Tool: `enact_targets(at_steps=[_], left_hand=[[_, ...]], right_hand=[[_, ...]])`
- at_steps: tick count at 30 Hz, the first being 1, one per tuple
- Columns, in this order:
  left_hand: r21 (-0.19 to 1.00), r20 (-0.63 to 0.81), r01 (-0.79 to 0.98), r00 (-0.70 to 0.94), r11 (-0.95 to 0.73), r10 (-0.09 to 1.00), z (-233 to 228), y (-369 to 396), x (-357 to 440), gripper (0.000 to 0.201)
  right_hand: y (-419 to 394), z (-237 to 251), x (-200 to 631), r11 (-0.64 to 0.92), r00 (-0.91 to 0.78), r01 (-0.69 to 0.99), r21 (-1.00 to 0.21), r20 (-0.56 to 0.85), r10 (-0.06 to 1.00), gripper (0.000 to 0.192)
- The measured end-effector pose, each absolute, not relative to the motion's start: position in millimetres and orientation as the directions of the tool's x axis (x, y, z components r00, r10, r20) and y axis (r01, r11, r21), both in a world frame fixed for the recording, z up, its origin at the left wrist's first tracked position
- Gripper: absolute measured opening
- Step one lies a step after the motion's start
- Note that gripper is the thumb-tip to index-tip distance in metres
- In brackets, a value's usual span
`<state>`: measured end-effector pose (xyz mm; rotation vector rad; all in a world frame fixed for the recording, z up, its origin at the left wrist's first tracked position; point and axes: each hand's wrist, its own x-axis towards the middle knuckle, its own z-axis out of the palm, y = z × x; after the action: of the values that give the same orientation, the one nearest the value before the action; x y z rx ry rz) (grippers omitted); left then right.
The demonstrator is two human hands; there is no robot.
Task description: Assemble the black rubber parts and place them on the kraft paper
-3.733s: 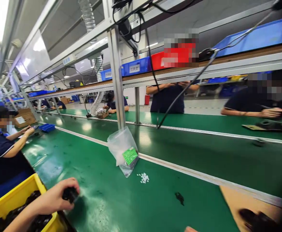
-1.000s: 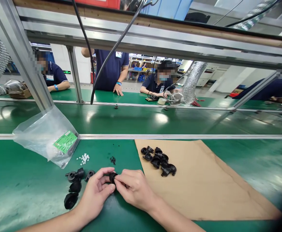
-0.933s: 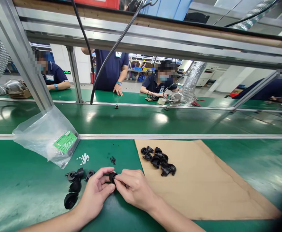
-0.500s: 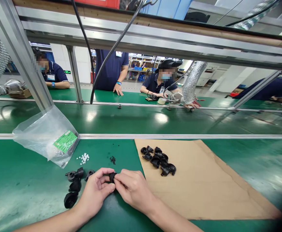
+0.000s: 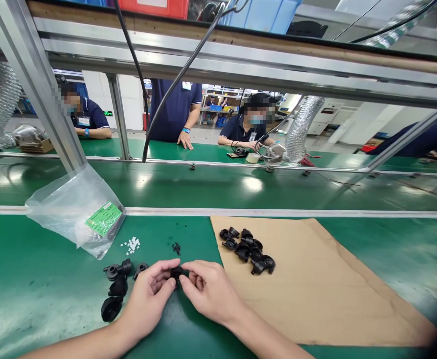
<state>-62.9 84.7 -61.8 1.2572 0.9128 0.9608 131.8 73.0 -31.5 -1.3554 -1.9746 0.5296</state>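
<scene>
Left hand (image 5: pixel 147 299) and right hand (image 5: pixel 211 291) share a narrow fingertip grip on one black part (image 5: pixel 176 272).

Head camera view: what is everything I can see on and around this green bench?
black plastic part: one, black, pinched between both hands
loose black parts: several, black, on bench left of the hands
pile of black parts: about ten, black, on brown paper sheet
plastic bag: one, clear, green label, leaning on post
white pellets: small heap, white, beside bag
co-workers: several, dark blue shirts, far side
left hand: one, holding part
right hand: one, holding part
</scene>
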Motion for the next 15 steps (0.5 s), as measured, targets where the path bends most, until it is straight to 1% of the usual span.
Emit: enact_targets(at_steps=[3,9,15], left_hand=[[0.999,-0.012,-0.025,0.339,0.022,0.941,-57,83,-62,0.033],[0.998,0.043,0.037,0.326,-0.059,0.944,-49,82,-61,0.03],[0.998,0.026,0.044,0.282,-0.04,0.959,-52,84,-61,0.029]], right_hand=[[72,-31,128,0.38,-0.228,0.657,-0.651,0.309,0.923,0.012],[70,-31,126,0.377,-0.21,0.632,-0.677,0.318,0.924,0.012],[70,-34,125,0.399,-0.225,0.632,-0.664,0.335,0.915,0.012]])
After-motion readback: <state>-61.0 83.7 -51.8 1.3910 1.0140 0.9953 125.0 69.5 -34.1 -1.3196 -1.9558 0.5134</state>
